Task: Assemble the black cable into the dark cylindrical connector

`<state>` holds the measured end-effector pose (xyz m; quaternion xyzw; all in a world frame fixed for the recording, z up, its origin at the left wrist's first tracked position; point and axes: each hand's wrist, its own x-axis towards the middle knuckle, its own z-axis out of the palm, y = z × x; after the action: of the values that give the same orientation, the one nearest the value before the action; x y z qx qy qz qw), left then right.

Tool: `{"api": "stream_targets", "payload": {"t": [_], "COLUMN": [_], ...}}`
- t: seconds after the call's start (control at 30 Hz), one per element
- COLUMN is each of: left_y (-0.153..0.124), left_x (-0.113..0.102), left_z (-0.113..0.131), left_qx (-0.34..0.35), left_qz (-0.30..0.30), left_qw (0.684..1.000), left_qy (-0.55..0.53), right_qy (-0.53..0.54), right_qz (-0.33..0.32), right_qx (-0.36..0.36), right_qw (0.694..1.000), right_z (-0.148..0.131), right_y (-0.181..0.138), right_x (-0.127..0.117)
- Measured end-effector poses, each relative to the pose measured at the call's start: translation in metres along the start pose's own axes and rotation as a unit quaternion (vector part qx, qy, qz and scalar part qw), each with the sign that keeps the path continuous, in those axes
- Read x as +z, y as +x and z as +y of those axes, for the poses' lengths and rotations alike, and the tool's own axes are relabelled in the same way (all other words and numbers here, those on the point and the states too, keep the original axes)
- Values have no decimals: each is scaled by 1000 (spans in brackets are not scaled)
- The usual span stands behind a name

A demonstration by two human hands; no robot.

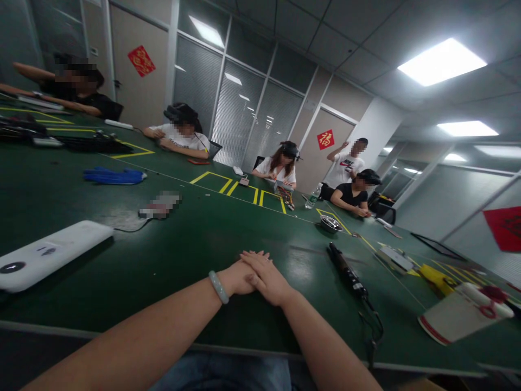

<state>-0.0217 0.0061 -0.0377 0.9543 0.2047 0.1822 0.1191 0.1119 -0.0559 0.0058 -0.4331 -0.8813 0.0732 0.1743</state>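
My left hand lies on the green tabletop, mostly covered, with a pale bangle on its wrist. Across it rests my right hand, its fingers stretched out flat over the back of the left. Only fingertips of the left show past the right; they look straight. Neither hand holds an object. To their right, apart from them, lies a long black device with a cable. On the left a white oblong device is wired to a blurred flat thing.
A blue glove lies farther left. Toward the right are a metal bowl, a water bottle, a yellow item and a white container. Several people sit around the table; one stands at the back.
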Motion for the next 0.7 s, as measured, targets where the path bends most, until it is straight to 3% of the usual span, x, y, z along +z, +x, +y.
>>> {"api": "stream_targets", "payload": {"t": [0.1,0.17,0.23,0.3,0.37,0.4,0.47,0.7], "left_y": [-1,-2,-3,-4,-5,-5,-4,-4], "left_x": [-5,-10,-15,-18,-18,-18,-18,-24], "left_z": [3,5,6,6,6,5,5,9], "left_qx": [4,-10,-22,-27,-26,-25,-25,-33], "left_qz": [18,0,-23,-32,-33,-33,-35,-56], "left_qw": [1000,1000,999,999,999,999,999,998], "left_qy": [20,21,12,3,-3,-4,-3,-11], "right_qy": [-77,-159,-235,-287,-300,-287,-236,-186], "right_qz": [58,141,215,255,255,245,220,212], "right_qx": [93,222,376,517,626,666,712,720], "right_qw": [991,952,870,765,673,644,623,635], "right_z": [28,55,85,112,134,143,157,173], "right_y": [-7,-22,-48,-82,-117,-134,-159,-178], "right_x": [-9,-23,-40,-57,-70,-75,-81,-82]}}
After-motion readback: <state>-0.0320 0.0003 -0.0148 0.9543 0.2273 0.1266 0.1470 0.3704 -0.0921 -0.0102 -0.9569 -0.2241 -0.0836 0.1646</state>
